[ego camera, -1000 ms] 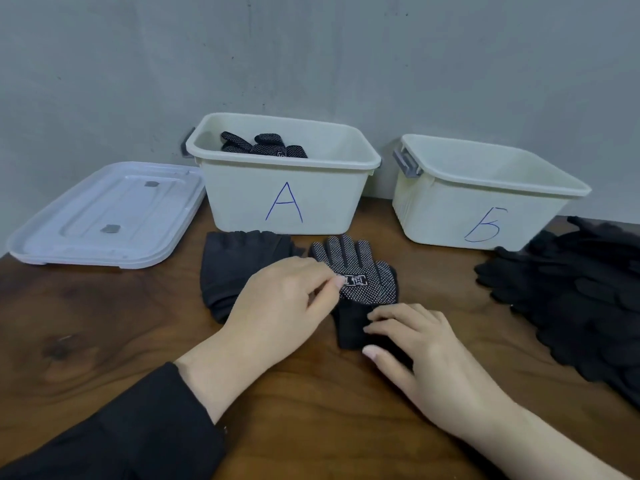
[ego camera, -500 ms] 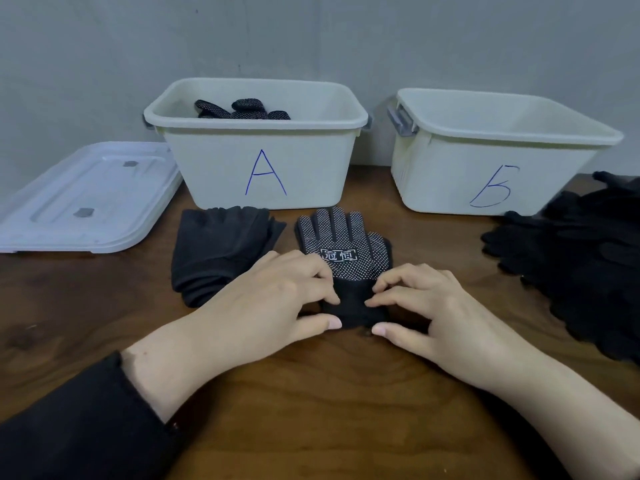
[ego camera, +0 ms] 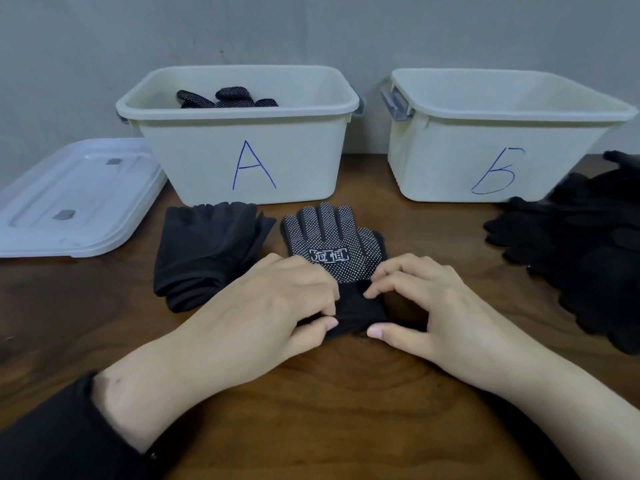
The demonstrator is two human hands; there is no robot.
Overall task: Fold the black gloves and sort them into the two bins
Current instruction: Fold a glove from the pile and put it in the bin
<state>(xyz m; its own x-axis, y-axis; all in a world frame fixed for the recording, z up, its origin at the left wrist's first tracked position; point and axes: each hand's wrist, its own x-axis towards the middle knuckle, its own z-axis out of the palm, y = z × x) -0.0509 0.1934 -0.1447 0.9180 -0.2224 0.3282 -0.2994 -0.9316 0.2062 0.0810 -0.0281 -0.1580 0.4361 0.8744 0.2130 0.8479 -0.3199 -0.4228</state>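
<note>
Head view, starting at the far left: a translucent white plastic bin lid (ego camera: 74,199) lies flat on the brown wooden worktop (ego camera: 346,393), just beside the cream plastic bin marked with a blue letter A (ego camera: 242,161). Inside that bin, black gloves with white dots (ego camera: 227,98) poke up above the rim. In front of bin A sits a folded stack of plain black fabric gloves (ego camera: 204,251), close to my left wrist but not under it.

My left hand (ego camera: 263,310) comes in from a dark sleeve (ego camera: 59,441). Its fingers are curled over the cuff of the black glove with white grip dots and a white printed label (ego camera: 332,240), and the thumb is tucked against the cuff's near edge, so this grip pinches the cuff. The glove lies flat on the worktop, palm side up, its fingers pointing toward the gap between the two bins.

My right hand (ego camera: 440,306) meets the same cuff from the other side. Its fingertips bend down onto the black fabric and its thumb lies at the cuff's near edge; this grip also pinches the glove.

Further right stands the second cream plastic bin marked with a blue letter B (ego camera: 491,157), a grey latch on its left end. I cannot see into it. At the right edge lies a loose heap of black gloves (ego camera: 581,258) on the worktop.
</note>
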